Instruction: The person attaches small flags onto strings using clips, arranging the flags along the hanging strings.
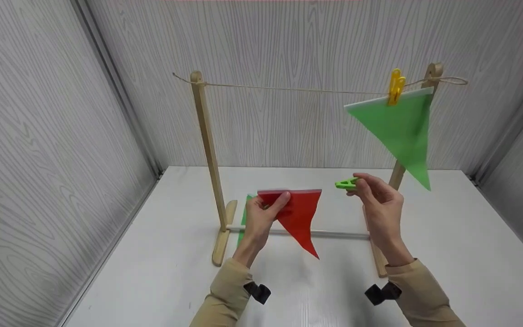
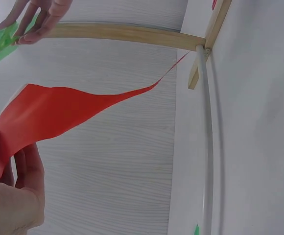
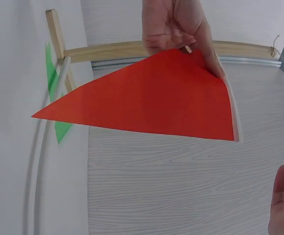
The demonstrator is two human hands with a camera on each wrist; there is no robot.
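My left hand pinches a red triangular pennant by its white-edged top, thumb in front; its point hangs down to the right. A light green clothespin sits between the thumb and fingers of my right hand, a short way right of the pennant. Above the right hand, a green pennant hangs from the string, held there by a yellow clothespin. In the right wrist view the red pennant spreads out below the left hand.
The string runs between a left wooden post and a right wooden post. A white rod joins their feet low over the white table. Another green piece lies by the left foot. Wood-grained panels enclose the space.
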